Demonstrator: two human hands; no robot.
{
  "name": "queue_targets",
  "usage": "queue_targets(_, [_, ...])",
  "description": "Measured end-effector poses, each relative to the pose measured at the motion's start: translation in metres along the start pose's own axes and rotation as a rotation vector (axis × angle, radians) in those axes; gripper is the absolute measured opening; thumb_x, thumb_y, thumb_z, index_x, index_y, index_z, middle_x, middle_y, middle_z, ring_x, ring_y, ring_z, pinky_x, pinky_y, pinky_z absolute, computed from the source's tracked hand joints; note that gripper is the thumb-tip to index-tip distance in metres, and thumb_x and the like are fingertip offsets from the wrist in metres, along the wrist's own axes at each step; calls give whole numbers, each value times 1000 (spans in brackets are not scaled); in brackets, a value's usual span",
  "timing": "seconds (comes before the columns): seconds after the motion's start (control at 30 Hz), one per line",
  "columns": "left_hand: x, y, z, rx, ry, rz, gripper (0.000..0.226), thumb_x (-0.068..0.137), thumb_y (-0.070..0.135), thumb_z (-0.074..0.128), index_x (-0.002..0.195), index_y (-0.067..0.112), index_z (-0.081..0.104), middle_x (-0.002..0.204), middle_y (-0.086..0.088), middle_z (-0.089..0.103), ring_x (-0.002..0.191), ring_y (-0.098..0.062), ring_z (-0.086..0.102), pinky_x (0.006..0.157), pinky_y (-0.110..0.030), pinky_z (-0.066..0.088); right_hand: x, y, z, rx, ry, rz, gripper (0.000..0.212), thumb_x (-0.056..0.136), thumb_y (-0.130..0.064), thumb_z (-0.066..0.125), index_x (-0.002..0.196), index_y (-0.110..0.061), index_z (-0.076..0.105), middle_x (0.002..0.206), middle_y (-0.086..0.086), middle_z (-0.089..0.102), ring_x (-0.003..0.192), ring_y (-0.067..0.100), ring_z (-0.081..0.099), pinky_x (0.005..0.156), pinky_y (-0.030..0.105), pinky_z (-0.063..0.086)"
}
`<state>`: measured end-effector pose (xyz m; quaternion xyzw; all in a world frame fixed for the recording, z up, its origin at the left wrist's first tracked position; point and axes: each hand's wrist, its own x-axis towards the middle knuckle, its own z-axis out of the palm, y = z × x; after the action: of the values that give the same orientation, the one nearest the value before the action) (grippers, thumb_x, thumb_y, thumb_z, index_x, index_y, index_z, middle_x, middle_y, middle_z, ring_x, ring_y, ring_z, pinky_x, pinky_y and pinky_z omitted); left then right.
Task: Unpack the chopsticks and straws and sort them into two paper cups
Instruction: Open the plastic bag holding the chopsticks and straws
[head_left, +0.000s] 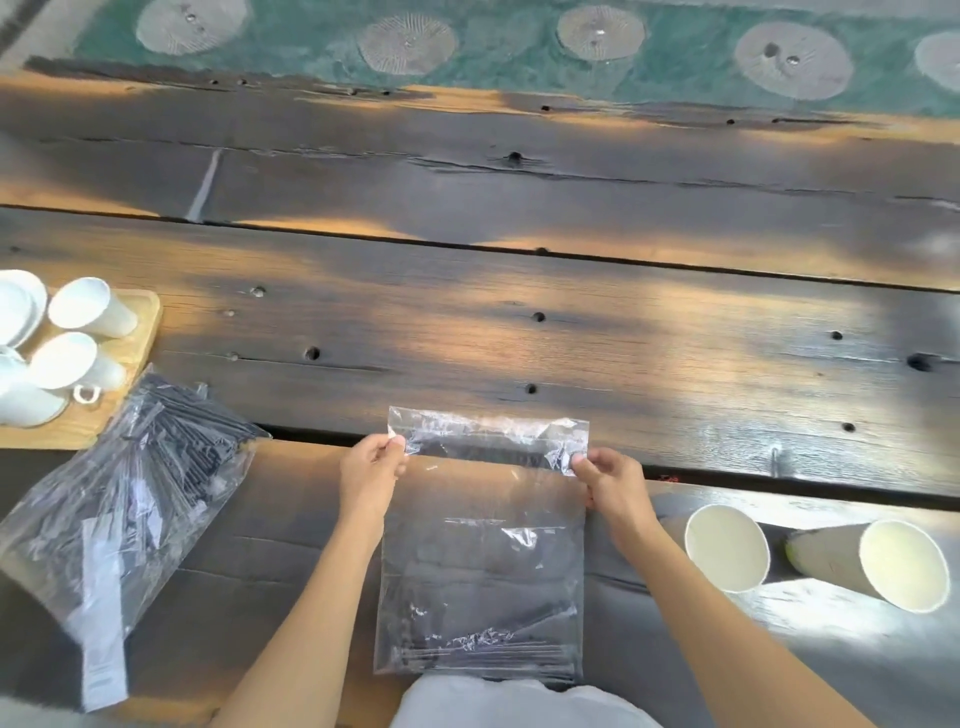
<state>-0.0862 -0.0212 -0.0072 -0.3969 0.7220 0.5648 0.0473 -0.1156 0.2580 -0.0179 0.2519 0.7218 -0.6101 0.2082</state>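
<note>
A clear plastic bag (483, 561) hangs upright in front of me over the table's near edge, with several dark sticks (488, 652) lying across its bottom. My left hand (371, 467) pinches its top left edge and my right hand (608, 480) pinches its top right edge, just below the folded-over flap. A second clear bag (130, 509) full of black straws lies flat on the table to my left. Two paper cups lie on their sides at the right, one nearer (724, 548) and one further right (883, 564), mouths facing me.
A wooden tray (132, 384) at the left edge carries several white ceramic cups and saucers. The dark plank table (519, 322) has gaps between its boards and stretches far ahead. Beyond its far edge lies a green patterned floor (498, 47).
</note>
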Motion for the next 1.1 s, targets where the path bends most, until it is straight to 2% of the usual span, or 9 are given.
queue_targets(0.07, [-15,1,-9,-55,3,16,12,97,19,61,86,16,67,85,-8,69,73,-17,61,75,-31,54,-14,1,-5,35,-19,-33,21,94,-13,65,73,-10,65,63,0,57,60,12,46,59,27,38])
queue_targets(0.17, [-39,-2,-21,-104,11,44,13,97,17,62,87,14,69,82,-10,70,73,-17,62,74,-33,55,-38,2,-13,101,-51,-80,21,95,-7,62,74,-7,64,59,-4,58,54,6,48,55,20,39])
queue_targets(0.3, [-71,-7,-32,-155,19,70,10,97,14,62,91,13,69,80,-10,68,74,-20,62,75,-36,55,-67,8,-29,143,-91,-134,22,95,-14,63,73,-10,64,70,9,58,68,21,48,67,34,39])
queue_targets(0.43, [-105,-11,-40,-195,-8,123,13,98,11,60,92,4,70,76,-9,64,73,-23,59,72,-36,53,-97,16,-47,199,-103,-154,26,94,-18,63,67,-17,63,72,12,56,72,23,49,74,40,41])
queue_targets(0.63, [-161,-20,-42,-224,-59,182,21,97,17,60,85,5,71,71,-5,61,75,-21,58,80,-41,52,-141,25,-82,238,-139,-223,27,96,-11,59,69,-9,57,63,7,49,58,15,46,62,28,42])
queue_targets(0.73, [-190,-24,-35,-266,-71,188,23,97,16,59,81,4,70,69,-4,59,74,-21,56,78,-42,49,-156,32,-106,238,-130,-258,24,96,-8,59,73,-3,56,64,9,48,57,14,46,62,28,38])
queue_targets(0.93, [-255,-30,-13,-365,-52,192,16,97,10,60,85,5,70,75,-8,61,75,-22,55,76,-38,48,-189,45,-154,253,-140,-259,26,96,-6,56,70,-7,57,60,3,51,56,13,46,59,25,42])
queue_targets(1.1, [-296,-29,3,-439,-20,215,14,96,3,60,87,7,69,72,-4,62,71,-17,57,74,-35,50,-208,50,-187,260,-163,-274,19,97,-6,54,79,-1,62,64,4,53,56,10,49,59,23,45])
